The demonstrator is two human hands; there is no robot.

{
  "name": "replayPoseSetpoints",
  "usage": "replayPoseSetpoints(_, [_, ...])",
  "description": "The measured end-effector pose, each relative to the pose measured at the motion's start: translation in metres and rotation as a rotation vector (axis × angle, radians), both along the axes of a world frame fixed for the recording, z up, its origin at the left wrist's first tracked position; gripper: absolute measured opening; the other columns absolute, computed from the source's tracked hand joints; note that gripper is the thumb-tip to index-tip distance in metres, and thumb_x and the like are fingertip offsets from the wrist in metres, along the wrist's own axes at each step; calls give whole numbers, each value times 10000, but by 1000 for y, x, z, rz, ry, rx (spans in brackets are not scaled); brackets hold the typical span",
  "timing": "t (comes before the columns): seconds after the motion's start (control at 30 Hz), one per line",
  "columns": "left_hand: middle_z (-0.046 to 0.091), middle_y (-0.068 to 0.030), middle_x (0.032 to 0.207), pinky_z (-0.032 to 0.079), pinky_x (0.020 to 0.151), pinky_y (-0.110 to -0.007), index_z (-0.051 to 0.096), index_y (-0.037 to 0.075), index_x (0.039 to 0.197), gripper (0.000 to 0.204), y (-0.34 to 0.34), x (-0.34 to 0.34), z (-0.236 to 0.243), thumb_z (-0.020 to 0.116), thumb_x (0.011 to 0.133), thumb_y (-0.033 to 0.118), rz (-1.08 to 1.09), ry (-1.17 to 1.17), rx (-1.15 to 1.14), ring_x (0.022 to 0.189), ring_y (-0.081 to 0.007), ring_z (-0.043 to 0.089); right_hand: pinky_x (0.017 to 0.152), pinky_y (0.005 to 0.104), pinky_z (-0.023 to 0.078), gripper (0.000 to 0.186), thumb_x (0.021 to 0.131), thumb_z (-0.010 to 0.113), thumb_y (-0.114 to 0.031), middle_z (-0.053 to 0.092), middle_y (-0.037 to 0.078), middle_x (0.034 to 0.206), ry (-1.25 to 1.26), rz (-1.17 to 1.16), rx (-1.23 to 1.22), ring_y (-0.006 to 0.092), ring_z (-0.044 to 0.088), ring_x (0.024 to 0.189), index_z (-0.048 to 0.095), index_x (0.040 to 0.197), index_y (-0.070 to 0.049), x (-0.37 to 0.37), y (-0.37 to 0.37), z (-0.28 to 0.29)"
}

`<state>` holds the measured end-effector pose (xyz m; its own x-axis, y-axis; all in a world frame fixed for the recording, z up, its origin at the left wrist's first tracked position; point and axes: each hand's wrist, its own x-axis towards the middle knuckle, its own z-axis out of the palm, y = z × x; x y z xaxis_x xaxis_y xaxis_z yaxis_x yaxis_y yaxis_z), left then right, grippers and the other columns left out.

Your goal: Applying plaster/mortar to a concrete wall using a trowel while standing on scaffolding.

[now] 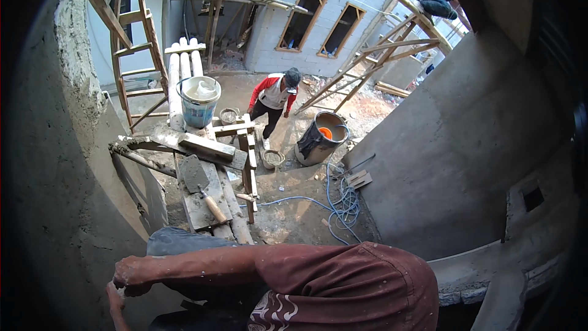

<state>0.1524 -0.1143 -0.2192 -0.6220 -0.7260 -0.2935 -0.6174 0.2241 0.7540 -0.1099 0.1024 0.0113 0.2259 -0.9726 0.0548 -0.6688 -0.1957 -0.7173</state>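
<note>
My right arm, in a maroon sleeve, reaches across the lower edge to the left. At its end my right hand [131, 274] is closed, close to the grey plastered wall. My left hand [114, 298] is just below, meeting it at the fingers. Its own fingers are mostly hidden. A small pale spot shows between the hands, too small to name. Beyond my arm, a trowel [214, 206] with a wooden handle lies on a mortar-smeared plank [199, 219], its blade on a mortar-covered board. Neither hand touches it.
A mortar-stained bucket [199, 114] stands on the scaffold poles [174, 89]. Below, a person [274, 99] in red and white stands near a dark drum [308, 147] and a mortar pail [273, 159]. A blue hose [345, 208] coils on the ground. Another person [433, 1] is high at right.
</note>
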Motion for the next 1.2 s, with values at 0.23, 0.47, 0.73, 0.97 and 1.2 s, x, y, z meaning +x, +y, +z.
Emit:
replayPoseSetpoints(0.23, [631,-133,766,462,627,-369,593,-42,902,229,15,-10,26,648,802,157,-154,-113,-200,688,-186,556,689,454,545,188,698,653,-162,669,182,771,30,-18,-41,370,668,780,694,833,-37,0,-2,-11])
replayPoseSetpoints(0.47, [600,-45,694,434,557,-324,589,-23,861,145,21,-23,48,622,815,110,-118,-145,-13,624,-125,528,672,458,541,187,708,666,-184,660,186,749,1,-40,-55,369,668,771,670,811,-28,-4,-3,-10])
replayPoseSetpoints(0.73, [531,-20,624,381,476,-298,561,6,807,126,29,-30,68,627,806,113,-101,-155,56,541,-93,479,689,459,541,185,718,655,-178,663,184,767,13,-21,-15,368,667,788,668,838,-38,-5,-1,-7])
replayPoseSetpoints(0.97, [524,4,621,388,484,-284,584,20,871,189,30,-14,77,634,846,200,-94,-195,37,535,-87,476,712,446,547,201,724,648,-177,675,183,808,-20,-7,10,355,677,819,682,871,-45,3,-2,-10])
replayPoseSetpoints(1.2, [665,-82,871,490,661,-328,626,-12,1027,293,11,-11,69,634,838,212,-189,-221,-34,744,-150,593,672,440,543,183,757,622,-160,673,192,791,-92,-45,-129,377,673,782,684,848,-13,-10,6,-5])
